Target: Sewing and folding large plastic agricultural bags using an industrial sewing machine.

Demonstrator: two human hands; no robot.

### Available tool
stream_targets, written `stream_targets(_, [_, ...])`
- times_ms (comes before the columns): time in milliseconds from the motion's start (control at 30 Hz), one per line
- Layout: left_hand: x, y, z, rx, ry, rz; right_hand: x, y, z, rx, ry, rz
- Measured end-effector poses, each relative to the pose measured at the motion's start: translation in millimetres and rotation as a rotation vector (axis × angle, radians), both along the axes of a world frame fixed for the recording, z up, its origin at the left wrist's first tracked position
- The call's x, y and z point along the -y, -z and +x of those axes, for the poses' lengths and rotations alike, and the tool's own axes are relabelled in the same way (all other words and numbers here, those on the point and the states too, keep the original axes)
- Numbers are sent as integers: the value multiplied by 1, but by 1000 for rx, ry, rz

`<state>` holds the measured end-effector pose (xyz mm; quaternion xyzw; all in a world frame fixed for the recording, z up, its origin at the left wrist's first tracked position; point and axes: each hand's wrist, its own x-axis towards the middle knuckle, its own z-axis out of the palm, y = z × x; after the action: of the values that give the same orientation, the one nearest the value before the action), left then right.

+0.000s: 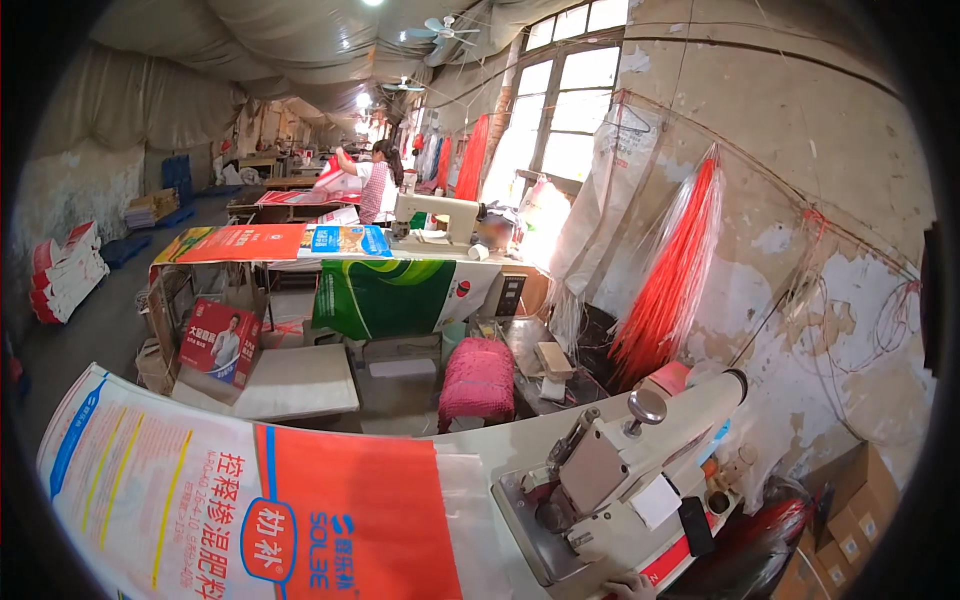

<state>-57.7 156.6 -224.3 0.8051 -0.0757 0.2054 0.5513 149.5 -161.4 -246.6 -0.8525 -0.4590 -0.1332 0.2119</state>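
Observation:
At the bottom edge, only the fingertips of my right hand [630,586] show, beside the base of a sewing machine [610,480]. They are next to a red and white printed strip [668,566]; whether they grip it cannot be made out. My left hand is out of view. A printed woven sack [360,510], white on the left and orange-red on the right, lies flat across the table to the left of the machine. Its white end reaches close to the machine's base. A white pad [656,502] and a black phone-like object [696,526] rest on the machine.
Ahead is a second sewing table with a green sack [385,298] hanging off it and another sewing machine [437,220]. A pink covered stool [477,385] stands between the tables. Red and white strands [672,270] hang on the right wall. Farther off, a person [378,185] handles sacks.

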Motion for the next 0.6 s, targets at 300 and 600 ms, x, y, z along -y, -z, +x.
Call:
stream_targets(300, [1, -3, -2, -24, 7, -41, 2, 4, 1, 2, -12, 25])
stream_targets(600, [0, 2, -1, -10, 8, -4, 0, 2, 1, -6, -11, 26])
